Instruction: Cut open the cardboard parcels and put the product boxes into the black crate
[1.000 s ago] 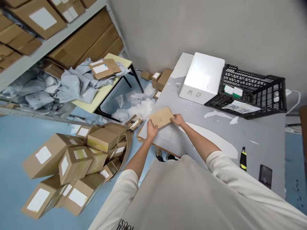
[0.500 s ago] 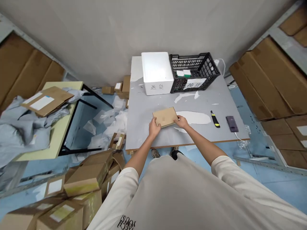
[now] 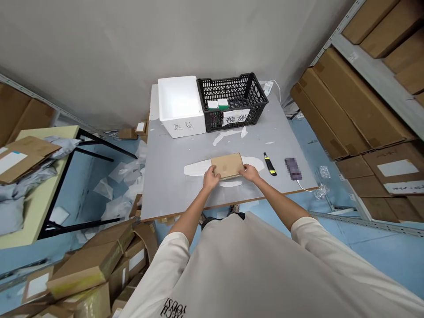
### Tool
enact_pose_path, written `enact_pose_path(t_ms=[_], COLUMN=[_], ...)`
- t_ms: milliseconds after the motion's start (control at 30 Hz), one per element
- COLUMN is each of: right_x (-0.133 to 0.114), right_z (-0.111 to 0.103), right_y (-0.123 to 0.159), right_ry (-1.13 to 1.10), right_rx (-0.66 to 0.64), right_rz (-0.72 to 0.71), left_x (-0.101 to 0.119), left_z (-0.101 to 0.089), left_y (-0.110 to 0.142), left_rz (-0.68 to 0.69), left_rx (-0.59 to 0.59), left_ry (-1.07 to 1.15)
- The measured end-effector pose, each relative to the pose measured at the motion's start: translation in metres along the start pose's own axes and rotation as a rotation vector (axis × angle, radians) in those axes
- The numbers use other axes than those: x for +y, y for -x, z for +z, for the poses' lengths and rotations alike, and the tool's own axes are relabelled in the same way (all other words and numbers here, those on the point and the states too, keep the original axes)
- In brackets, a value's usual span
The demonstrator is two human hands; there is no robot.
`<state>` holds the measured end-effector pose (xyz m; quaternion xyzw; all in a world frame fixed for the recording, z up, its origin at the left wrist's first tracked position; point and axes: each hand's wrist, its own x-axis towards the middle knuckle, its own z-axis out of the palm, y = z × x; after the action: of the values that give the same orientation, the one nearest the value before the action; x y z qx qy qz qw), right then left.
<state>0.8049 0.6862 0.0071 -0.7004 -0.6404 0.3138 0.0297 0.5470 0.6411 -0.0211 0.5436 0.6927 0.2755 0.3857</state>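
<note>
A flat brown cardboard box lies on the grey table, near its front middle. My left hand grips the box's near-left corner with fingers curled round the edge. My right hand holds the box's near-right corner in the same way. A black and yellow utility knife lies just right of my right hand, and a dark phone with a white cable lies beyond it.
At the table's back stand a white foam box and a black plastic crate with a paper label. Cardboard boxes are piled on the blue floor at lower left. A yellow side table stands left, shelves of cartons right.
The view has swung from the left-hand shelves and box pile round to the table. Both hands kept hold of the flat box, which now lies squarely near the table's middle.
</note>
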Motion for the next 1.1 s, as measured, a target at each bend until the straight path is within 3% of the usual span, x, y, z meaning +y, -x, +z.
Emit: enact_pose_path(t_ms=[100, 233, 367, 533, 800, 900, 1100], right_x=[0.026, 0.040, 0.032, 0.014, 0.003, 0.002, 0.000], right_z=[-0.002, -0.003, -0.010, -0.019, -0.015, -0.015, -0.018], right_y=[-0.007, -0.019, -0.035, -0.056, -0.064, -0.063, -0.069], right_ry=[-0.007, -0.052, -0.172, -0.501, -0.774, -0.775, -0.680], right_rx=[-0.053, -0.102, -0.058, -0.067, -0.133, -0.042, 0.189], right_rz=[-0.026, -0.059, -0.057, 0.025, 0.126, 0.163, 0.159], left_x=[0.002, 0.004, 0.011, 0.021, 0.026, 0.034, 0.053], left_z=[0.020, 0.027, 0.020, 0.010, 0.011, 0.009, -0.001], left_y=[0.005, 0.008, -0.001, -0.022, -0.038, -0.038, -0.044], left_rz=[-0.050, -0.079, -0.126, -0.237, -0.335, -0.324, -0.265], left_rx=[0.003, 0.027, 0.062, 0.098, 0.001, 0.032, 0.208], left_ry=[-0.018, 0.008, 0.055, 0.120, 0.208, 0.242, 0.176])
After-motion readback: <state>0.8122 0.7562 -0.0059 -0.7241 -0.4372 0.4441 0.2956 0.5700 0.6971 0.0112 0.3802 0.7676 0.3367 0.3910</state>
